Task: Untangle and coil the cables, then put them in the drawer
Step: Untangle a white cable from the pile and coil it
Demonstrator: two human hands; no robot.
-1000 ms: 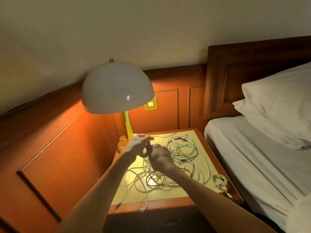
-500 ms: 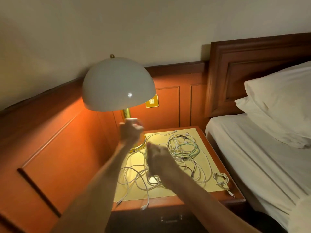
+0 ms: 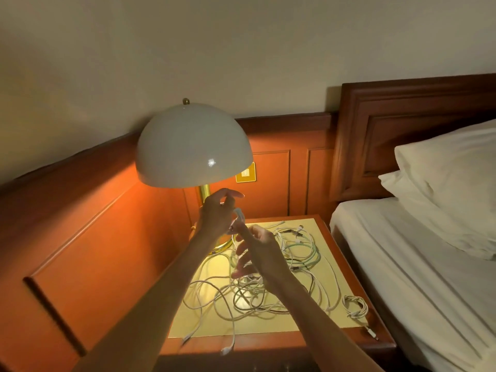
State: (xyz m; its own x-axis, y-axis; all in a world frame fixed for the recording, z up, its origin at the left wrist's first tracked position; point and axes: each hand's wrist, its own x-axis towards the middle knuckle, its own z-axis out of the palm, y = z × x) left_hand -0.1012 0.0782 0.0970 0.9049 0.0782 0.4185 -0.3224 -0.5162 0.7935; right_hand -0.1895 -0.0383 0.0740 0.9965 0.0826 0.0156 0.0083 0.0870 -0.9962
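A tangle of white, pale green and dark cables [image 3: 268,285] sprawls over the yellow top of the nightstand [image 3: 271,328]. My left hand [image 3: 217,216] is raised above the table's back left, beside the lamp stem, pinching a small loop of white cable [image 3: 239,214]. My right hand [image 3: 257,251] is just below and right of it, fingers on the same white cable, which trails down into the tangle. A small coiled white cable [image 3: 355,306] lies apart at the right edge. No drawer front can be made out under the dark front edge.
A lamp with a white dome shade [image 3: 193,146] and brass stem stands at the nightstand's back left. Wood panelling runs behind and to the left. A bed [image 3: 418,277] with white sheet and pillows lies close on the right.
Both hands have risen above the tangle. The left hand now holds a white cable loop and the right hand has come up to meet it. The camera view has shifted slightly.
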